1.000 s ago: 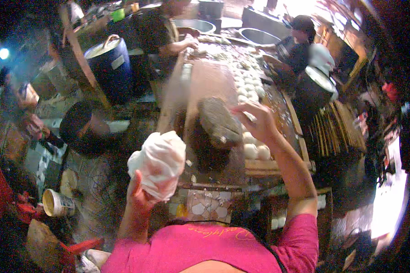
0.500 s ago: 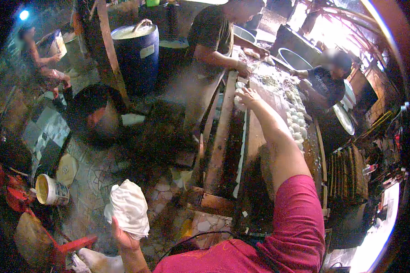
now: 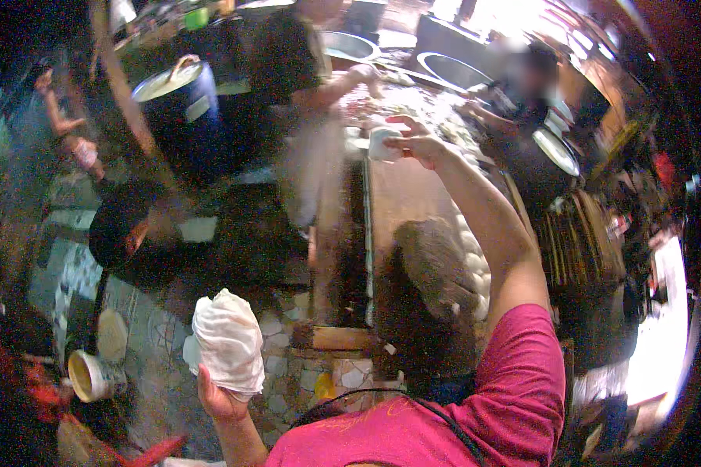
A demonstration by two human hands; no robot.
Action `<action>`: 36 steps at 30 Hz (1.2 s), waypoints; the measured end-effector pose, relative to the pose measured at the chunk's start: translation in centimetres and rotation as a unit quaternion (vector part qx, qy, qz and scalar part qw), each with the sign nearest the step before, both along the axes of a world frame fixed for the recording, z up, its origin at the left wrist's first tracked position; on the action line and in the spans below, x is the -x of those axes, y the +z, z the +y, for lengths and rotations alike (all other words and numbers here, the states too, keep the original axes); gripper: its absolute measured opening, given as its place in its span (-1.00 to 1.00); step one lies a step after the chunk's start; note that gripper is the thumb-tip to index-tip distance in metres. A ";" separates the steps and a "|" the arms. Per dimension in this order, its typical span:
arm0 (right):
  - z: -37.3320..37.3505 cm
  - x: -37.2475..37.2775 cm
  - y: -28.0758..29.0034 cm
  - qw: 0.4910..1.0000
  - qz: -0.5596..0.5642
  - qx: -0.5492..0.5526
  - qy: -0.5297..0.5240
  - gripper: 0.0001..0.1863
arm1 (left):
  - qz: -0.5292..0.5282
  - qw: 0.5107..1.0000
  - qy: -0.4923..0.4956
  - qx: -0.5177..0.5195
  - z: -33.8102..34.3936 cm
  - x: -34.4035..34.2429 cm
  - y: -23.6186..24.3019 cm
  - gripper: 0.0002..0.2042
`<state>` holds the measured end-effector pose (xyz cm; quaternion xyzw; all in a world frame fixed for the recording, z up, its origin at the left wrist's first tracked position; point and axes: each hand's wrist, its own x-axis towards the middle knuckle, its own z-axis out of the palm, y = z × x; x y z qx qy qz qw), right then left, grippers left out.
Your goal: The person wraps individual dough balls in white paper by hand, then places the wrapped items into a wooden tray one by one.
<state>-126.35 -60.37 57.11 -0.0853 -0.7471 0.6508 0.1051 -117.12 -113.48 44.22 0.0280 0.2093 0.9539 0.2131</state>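
In the lower middle-left, my left hand (image 3: 218, 397) is closed on a bundle of folded white cloth (image 3: 227, 338). My right hand (image 3: 417, 144) reaches out over the far part of the wooden table (image 3: 405, 194), gripping a small white piece (image 3: 382, 144), possibly dough. A row of round white balls (image 3: 472, 253) runs along the table's right side beside a dark rounded shape (image 3: 432, 265), perhaps a shadow or board. A scattered pale mass (image 3: 424, 101) covers the table's far end.
Two other people (image 3: 284, 54) (image 3: 526, 93) work either side of the table; another (image 3: 74, 124) is far left. A blue barrel (image 3: 202, 132), metal basins (image 3: 456, 70), a post (image 3: 128, 109), a round dark vessel (image 3: 109, 229), a bucket (image 3: 89, 373) and stacked slatted trays (image 3: 576, 245) surround it.
My right hand has moved toward the table's far end and now grips a white piece. My left hand has lowered with the cloth. The view has swung about.
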 end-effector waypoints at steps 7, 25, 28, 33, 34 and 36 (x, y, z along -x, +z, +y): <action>-9.2 -29.1 0.5 0.972 0.124 0.175 -0.097 -0.28 | 0.029 0.981 -0.187 0.033 4.1 -4.7 5.5 -0.26; -23.8 -63.8 -6.2 0.681 0.098 -0.388 -0.614 -0.60 | 0.013 0.656 -0.746 0.115 28.3 -40.9 4.0 -0.34; -22.1 -66.0 -6.1 0.725 0.221 0.096 -0.645 -0.60 | 0.069 0.697 -0.701 0.135 28.7 -40.9 4.8 -0.59; -21.7 -66.2 -6.8 0.784 0.053 -0.097 -0.611 -0.79 | 0.112 0.742 -0.630 0.199 26.9 -37.9 5.9 -0.57; -22.3 -65.5 -5.9 0.840 0.037 -0.108 -0.531 -0.83 | 0.109 0.748 -0.618 0.217 26.4 -37.2 6.3 -0.57; -22.4 -63.7 -3.8 0.820 0.008 -0.433 -0.374 -0.91 | 0.138 0.761 -0.606 0.187 25.7 -35.8 6.2 -0.56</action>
